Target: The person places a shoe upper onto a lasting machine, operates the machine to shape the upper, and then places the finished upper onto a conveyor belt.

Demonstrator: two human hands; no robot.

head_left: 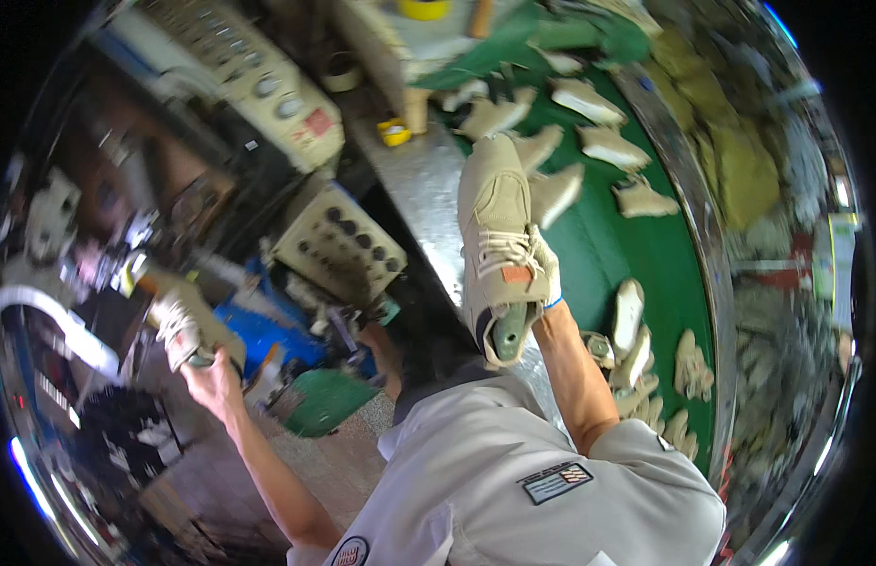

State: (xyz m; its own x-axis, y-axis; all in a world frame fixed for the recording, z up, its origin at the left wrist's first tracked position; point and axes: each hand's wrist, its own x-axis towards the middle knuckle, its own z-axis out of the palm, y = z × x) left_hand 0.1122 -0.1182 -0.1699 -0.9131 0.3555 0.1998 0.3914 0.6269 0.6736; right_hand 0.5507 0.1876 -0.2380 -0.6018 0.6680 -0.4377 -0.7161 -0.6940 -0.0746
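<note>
My left hand (214, 385), bare, grips a beige lace-up shoe (194, 319) at its heel end. That shoe points toward the machine (117, 269) on the left, close to its working parts; whether they touch cannot be made out. On the right, my right hand (549, 269), in a white glove with a blue cuff edge, is closed round the side of another beige lace-up shoe (494, 203). This one has white laces, an orange-red tongue patch and a green piece inside its opening. It is held above the metal edge of a green conveyor belt, toe pointing away from me.
Several beige shoes with pale soles (612, 149) lie along the green belt (603, 245). A control box with dark knobs (339, 241) stands between machine and belt. A yellow tape measure (394, 132) rests near the bench corner. Piled materials (730, 160) line the belt's far right side.
</note>
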